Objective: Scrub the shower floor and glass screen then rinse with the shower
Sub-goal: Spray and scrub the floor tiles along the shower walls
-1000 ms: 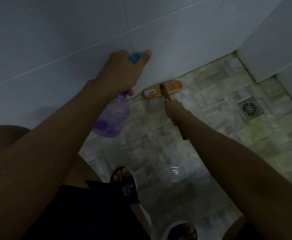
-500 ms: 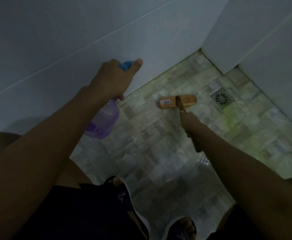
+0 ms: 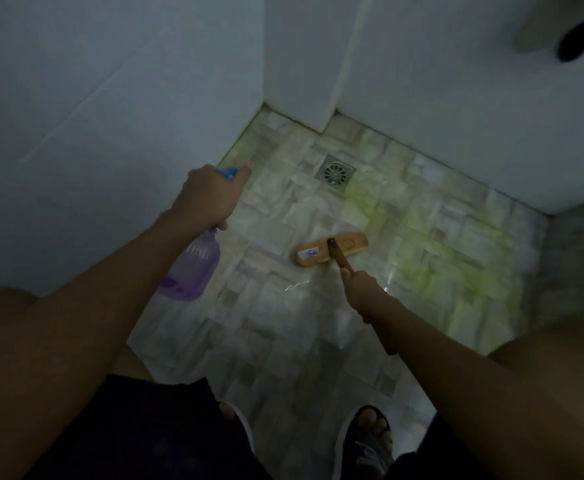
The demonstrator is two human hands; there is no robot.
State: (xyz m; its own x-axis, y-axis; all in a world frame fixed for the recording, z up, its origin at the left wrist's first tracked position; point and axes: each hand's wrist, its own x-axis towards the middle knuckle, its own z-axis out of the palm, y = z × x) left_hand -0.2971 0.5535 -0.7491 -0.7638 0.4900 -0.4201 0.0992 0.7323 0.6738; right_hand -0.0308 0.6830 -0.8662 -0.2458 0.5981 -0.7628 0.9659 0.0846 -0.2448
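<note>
My left hand (image 3: pixel 207 199) grips the blue trigger head of a purple spray bottle (image 3: pixel 193 268), which hangs below it over the left part of the floor. My right hand (image 3: pixel 361 289) grips the brown handle of a wooden scrub brush (image 3: pixel 332 252). The brush head lies flat on the tiled shower floor (image 3: pixel 283 209), a little below the metal drain (image 3: pixel 335 173). Yellow-green stains spread over the tiles right of the brush and around the drain.
White tiled walls (image 3: pixel 110 81) close the floor on the left and at the back, with a jutting corner behind the drain. A dark blurred object (image 3: pixel 576 41) hangs at the top right. My sandalled feet (image 3: pixel 366 441) stand at the bottom edge.
The brush has moved from the foot of the left wall out to the middle of the floor near the drain. My view has swung right. The spray bottle stays in my left hand.
</note>
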